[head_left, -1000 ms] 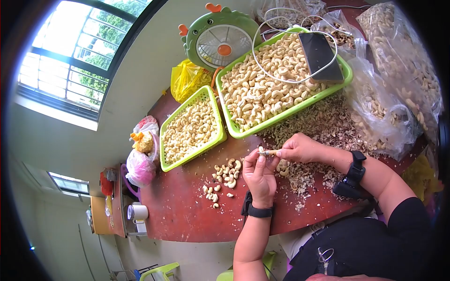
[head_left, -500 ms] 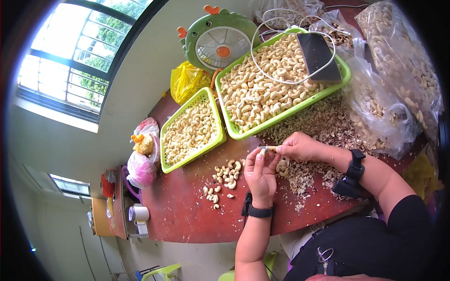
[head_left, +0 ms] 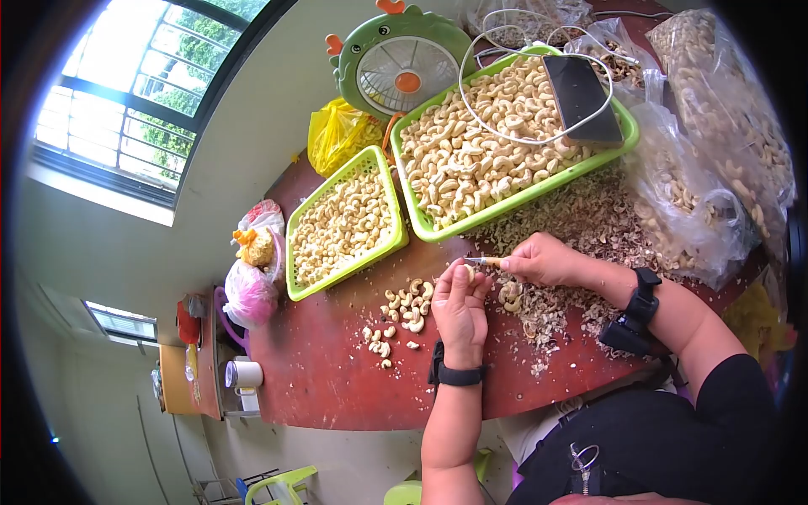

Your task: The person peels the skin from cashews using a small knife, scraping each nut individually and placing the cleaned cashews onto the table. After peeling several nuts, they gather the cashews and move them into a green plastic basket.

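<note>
A small knife (head_left: 488, 262) with a light handle is gripped in my right hand (head_left: 544, 259), its thin blade pointing left. Pinched between the thumb and fingers of my left hand (head_left: 461, 318) is a cashew (head_left: 470, 272), just below the blade tip. Loose cashews (head_left: 412, 307) lie on the red table (head_left: 337, 379) to the left of that hand. Under and beyond my right hand spreads a heap of papery skins (head_left: 589, 210), with a few nuts (head_left: 510, 295) at its near edge.
A large green basket (head_left: 526, 194) of cashews stands at the back, a phone (head_left: 581, 97) and white cable on top. Beside it are a smaller basket (head_left: 394, 198) of cashews, a green fan (head_left: 404, 63) and a yellow bag (head_left: 337, 139). Plastic bags (head_left: 690, 185) fill the right.
The knife has drawn back slightly from the cashew, and its blade now shows more plainly. My left hand has shifted a little left and down. The view has moved slightly.
</note>
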Available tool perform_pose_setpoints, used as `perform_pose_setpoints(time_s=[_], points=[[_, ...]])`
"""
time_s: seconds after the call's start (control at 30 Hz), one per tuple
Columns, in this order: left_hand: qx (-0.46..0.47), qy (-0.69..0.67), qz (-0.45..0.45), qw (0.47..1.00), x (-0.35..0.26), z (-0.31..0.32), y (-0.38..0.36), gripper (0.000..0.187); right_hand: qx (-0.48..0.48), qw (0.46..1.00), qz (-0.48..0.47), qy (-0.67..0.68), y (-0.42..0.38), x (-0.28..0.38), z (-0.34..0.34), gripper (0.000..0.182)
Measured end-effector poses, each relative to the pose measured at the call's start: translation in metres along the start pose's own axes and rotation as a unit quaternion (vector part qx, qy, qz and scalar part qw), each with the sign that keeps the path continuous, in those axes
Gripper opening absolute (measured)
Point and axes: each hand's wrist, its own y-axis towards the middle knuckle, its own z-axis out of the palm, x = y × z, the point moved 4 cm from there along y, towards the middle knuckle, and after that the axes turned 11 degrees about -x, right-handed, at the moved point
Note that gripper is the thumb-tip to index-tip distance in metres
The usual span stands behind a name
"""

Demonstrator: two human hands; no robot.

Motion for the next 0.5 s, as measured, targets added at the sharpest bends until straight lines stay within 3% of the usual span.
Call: perform_pose_setpoints(time_s=[0.13,0.5], points=[[0.023,0.005,-0.004,1.0,0.0,0.0011,0.0002,0.023,0.01,1.0,-0.001,0.015,0.0033,-0.0058,-0.0007,0.038],[0.087,-0.054,-0.005,0.995,-0.0025,0.0099,-0.0066,0.022,0.018,1.0,-0.013,-0.006,-0.0034,0.0015,0.0035,0.038]])
